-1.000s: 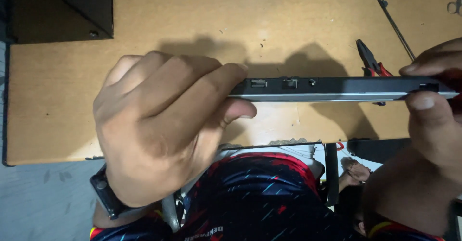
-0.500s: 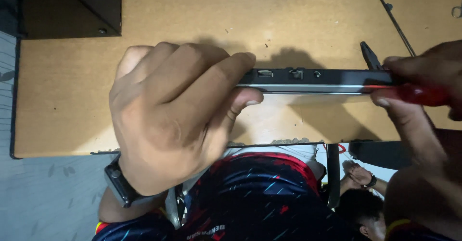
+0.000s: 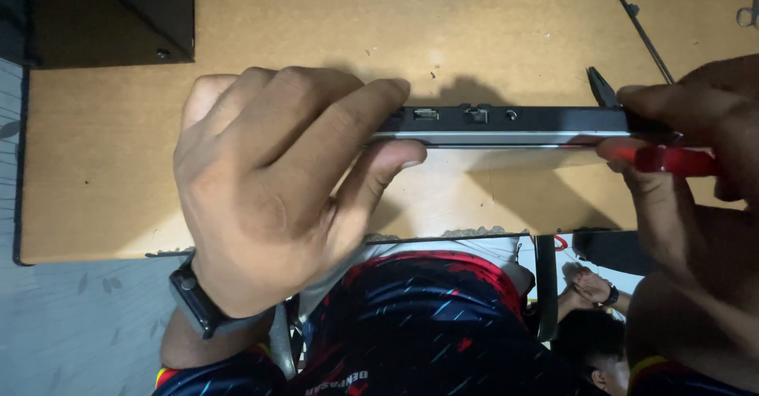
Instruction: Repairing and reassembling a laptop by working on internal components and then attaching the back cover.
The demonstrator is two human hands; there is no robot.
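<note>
Laptop (image 3: pixel 506 126), closed and held edge-on above the wooden worktop (image 3: pixel 316 32), shows its port side to the camera. The left hand (image 3: pixel 277 190) is clamped around its left end, fingers over the top and thumb beneath. The right hand (image 3: pixel 696 143) is closed around red-handled pliers (image 3: pixel 672 159), whose dark tip sits against the laptop's right end. A thin metal rod (image 3: pixel 644 24) lies on the worktop behind.

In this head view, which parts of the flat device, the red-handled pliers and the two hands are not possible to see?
- Flat device: its left end is hidden under the left hand; only its thin edge shows.
- Pliers: the right hand covers most; only the tip and a red handle show.
- Right hand: cut off by the right frame edge.
- Port shapes on the device edge: too small to identify.
</note>
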